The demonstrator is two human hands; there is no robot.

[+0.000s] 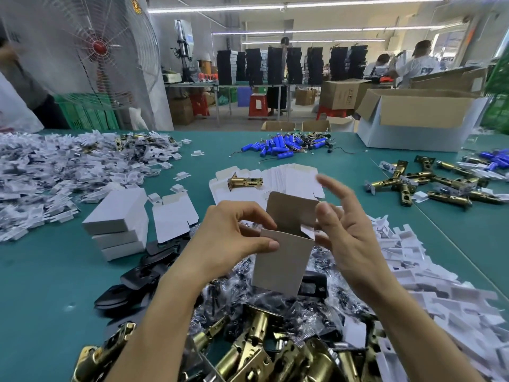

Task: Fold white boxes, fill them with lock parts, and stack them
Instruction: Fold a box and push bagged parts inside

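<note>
Brass latch bolts (pixel 248 354): heaped at the near table edge, mixed with clear bags (pixel 275 301) of small dark hardware. Judged heavy, hard and smooth; best taken by the tubular body.

White box (pixel 283 255): held upright in the air above that heap, between both hands. Top end open, rear lid flap raised, grey-brown inner face shown. Thin card, judged very light, stiff along the creases but easily crushed across a panel. Best held at edges and corners, with light pressure only.

Left hand (pixel 228 232): clamped on the box's upper left edge, thumb laid across the front panel, fingers curled over the rim.

Right hand (pixel 347 232): fingers spread apart and mostly straight, thumb set at the upper right corner by a small side flap. Whether the lower fingers bear on the far side cannot be told.

Finished boxes (pixel 118 224): several, closed, stacked at left. Flat blanks (pixel 275 177): fanned out beyond the hands, one latch (pixel 245 182) lying on them.

Table (pixel 41 285): teal-green mat, flat and matte, judged to give fair grip. Also carried:
- black plates (pixel 137 274)
- white plastic pieces (pixel 41 166) in drifts
- blue cells (pixel 281 147)
- an open carton (pixel 413 117)

Room: workshop floor. A caged fan (pixel 91 51) is placed at left. Dark stacks on benches, red stools and people at work are seen beyond, under strip lights.
</note>
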